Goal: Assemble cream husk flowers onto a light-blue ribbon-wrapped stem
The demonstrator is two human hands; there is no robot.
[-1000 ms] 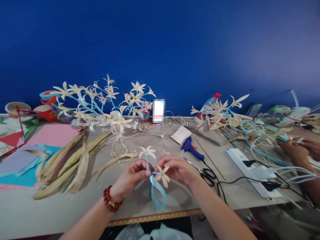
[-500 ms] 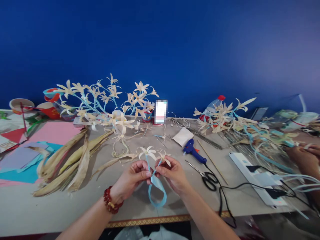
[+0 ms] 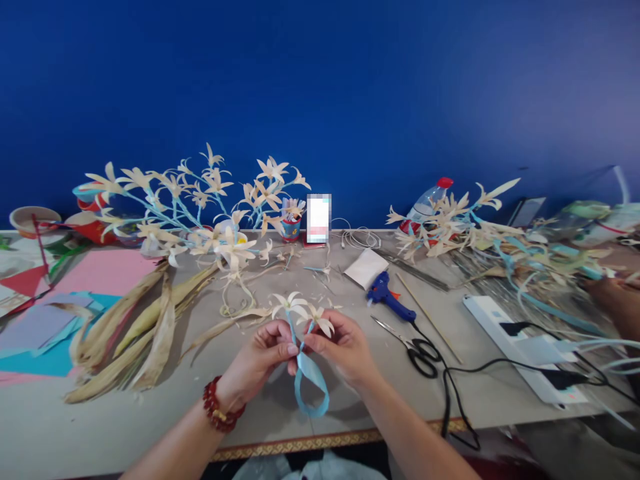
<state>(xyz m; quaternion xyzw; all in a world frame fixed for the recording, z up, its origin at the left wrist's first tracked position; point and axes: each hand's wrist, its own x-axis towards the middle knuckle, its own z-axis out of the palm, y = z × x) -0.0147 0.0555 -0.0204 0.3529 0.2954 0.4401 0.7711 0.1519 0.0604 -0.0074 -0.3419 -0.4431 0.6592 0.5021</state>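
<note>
We pinch the left stem (image 3: pixel 293 331) between thumb and forefinger of our left hand (image 3: pixel 270 348), while the thumb and fingers of our right hand (image 3: pixel 341 347) close on the right stem (image 3: pixel 309 328). The step in hand looks to be bringing the two stems together where the blue tape (image 3: pixel 312 371) begins. To do it well, we should let the left grip act as the anchor, firm but not crushing, and let the right fingers do the fine turning. We would do best to lay the stems snug at the joint and hold the tape flat and taut, since a slack turn could let the smaller stem slip. A gentle touch matters near the petals, which look thin and easy to crease.

The left flower (image 3: pixel 290 305) stands above our left fingertips, and the right flower (image 3: pixel 321 321) sits just beside it, close against our right fingers. The stems converge between our two thumbs. Below them the tape hangs in a loop over the table (image 3: pixel 170 427), clear of both palms. Whether any finger pins its free end, we cannot tell.
</note>
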